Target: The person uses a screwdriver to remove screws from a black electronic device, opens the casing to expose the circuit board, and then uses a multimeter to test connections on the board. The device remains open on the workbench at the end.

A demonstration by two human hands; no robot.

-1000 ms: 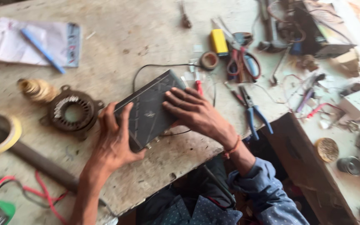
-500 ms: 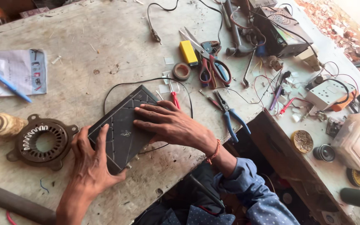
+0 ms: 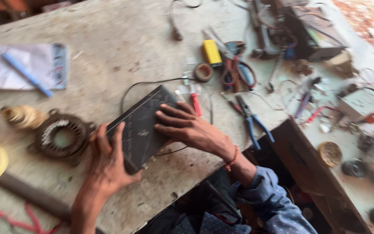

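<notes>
I have my left hand (image 3: 107, 162) clamped on the seven o'clock edge of the flat black rectangular metal box (image 3: 140, 128), mid-bench. My right hand (image 3: 187, 127) lies flat on top, fingers spread, gripping nothing. A round rusty motor stator (image 3: 62, 138) sits at nine o'clock.

We slid our left hand (image 3: 109, 162) further up onto the flat black box (image 3: 141, 128) than before

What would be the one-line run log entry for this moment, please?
left hand: grips near end of black flat box | right hand: palm flat on box top | box: lying on workbench | beside: motor stator
</notes>
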